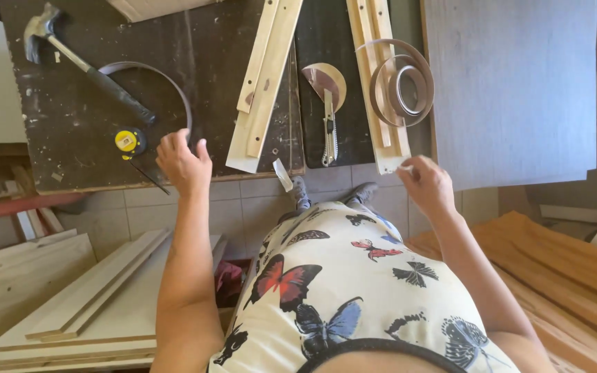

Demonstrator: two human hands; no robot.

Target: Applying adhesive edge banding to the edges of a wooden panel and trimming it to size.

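Observation:
My left hand (182, 163) reaches to the front edge of the dark worktable (91, 152), fingers curled on the end of a thin brown edge-banding strip (160, 76) that arcs up toward the hammer (81, 62). A yellow tape measure (128, 141) lies just left of that hand. My right hand (428, 184) hovers at the near end of a pale wooden slat assembly (381, 90), pinching a small pale bit between the fingertips. A coil of brown edge banding (402, 86) rests on that slat. A utility knife (329, 128) lies between the hands.
A second pair of pale slats (265, 83) lies on the dark worktable. A grey panel (513, 83) stands at the right. Pale boards (84, 304) are stacked on the tiled floor at the left, orange-brown veneer sheets (561, 276) at the right.

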